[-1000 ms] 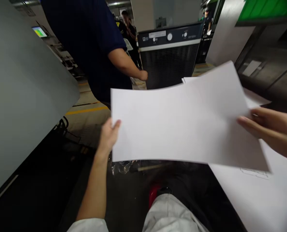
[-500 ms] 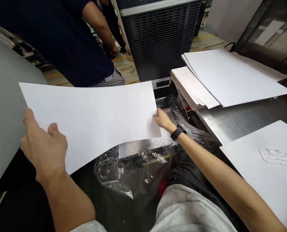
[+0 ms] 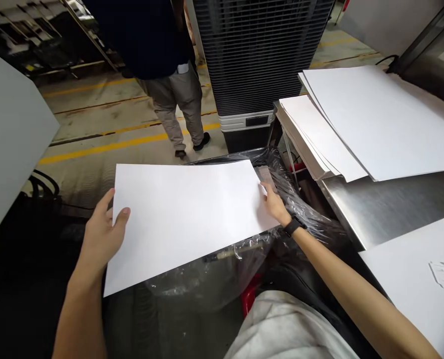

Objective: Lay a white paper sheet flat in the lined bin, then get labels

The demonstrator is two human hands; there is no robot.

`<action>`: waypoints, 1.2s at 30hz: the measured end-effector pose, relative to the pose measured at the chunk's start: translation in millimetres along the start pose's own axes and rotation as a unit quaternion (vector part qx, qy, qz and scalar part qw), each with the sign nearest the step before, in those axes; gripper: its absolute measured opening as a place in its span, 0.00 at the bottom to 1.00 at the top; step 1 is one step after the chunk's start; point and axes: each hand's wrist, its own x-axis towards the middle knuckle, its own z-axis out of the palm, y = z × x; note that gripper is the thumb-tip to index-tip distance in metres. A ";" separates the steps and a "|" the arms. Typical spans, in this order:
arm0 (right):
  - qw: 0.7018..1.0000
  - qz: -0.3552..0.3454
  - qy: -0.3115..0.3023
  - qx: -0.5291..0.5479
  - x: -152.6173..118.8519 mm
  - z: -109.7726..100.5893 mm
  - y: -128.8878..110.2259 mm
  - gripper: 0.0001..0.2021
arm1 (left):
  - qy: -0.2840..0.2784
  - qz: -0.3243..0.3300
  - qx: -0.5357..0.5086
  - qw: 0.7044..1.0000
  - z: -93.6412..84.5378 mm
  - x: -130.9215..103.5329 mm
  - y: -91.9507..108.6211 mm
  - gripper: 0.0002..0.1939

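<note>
While the large white sheet [image 3: 184, 217] hangs level over a plastic-wrapped bin [image 3: 207, 279], the left hand [image 3: 102, 234] pinches its near-left edge and the right hand [image 3: 276, 202] seemingly grips the far edge. Held only at the ends, it could sag, crease, or snag on the steel table [image 3: 386, 209].

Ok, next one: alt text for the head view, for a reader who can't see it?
Two bare hands hold a large white sheet level over plastic wrap, the left hand gripping its near-left edge, the right hand its right edge. Paper stacks lie on a steel table to the right; another person stands beside a black fan unit.
</note>
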 end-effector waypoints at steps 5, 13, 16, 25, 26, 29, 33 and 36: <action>0.996 0.025 0.025 -0.080 -13.7 -9.9 19.1 0.20 | -0.048 0.031 -0.080 0.995 51.6 4.0 -17.3 0.52; 0.980 0.042 0.059 -0.184 -16.6 -7.9 27.8 0.22 | -0.091 0.067 -0.063 0.992 133.3 9.9 -38.0 0.35; 0.975 0.031 0.087 -0.204 -23.9 -2.1 23.5 0.22 | -0.091 0.060 -0.048 0.993 139.8 8.9 -40.6 0.33; 0.965 0.003 0.127 -0.230 -29.5 -26.4 15.4 0.18 | -0.088 0.061 -0.026 0.994 123.7 25.2 -31.1 0.33; 0.965 0.003 0.128 -0.231 -27.2 -28.6 14.9 0.17 | -0.088 0.060 -0.015 0.994 125.3 26.0 -28.3 0.32; 0.965 -0.001 0.124 -0.229 -22.1 -27.7 12.4 0.17 | -0.092 0.052 0.043 0.993 137.6 23.4 -18.7 0.30; 0.966 -0.010 0.112 -0.235 -23.3 -14.0 9.6 0.18 | -0.120 0.021 0.156 0.980 156.8 8.4 -8.5 0.30; 0.965 -0.013 0.102 -0.242 -25.4 -3.4 9.9 0.20 | -0.147 -0.015 0.251 0.957 165.0 -5.0 -4.6 0.29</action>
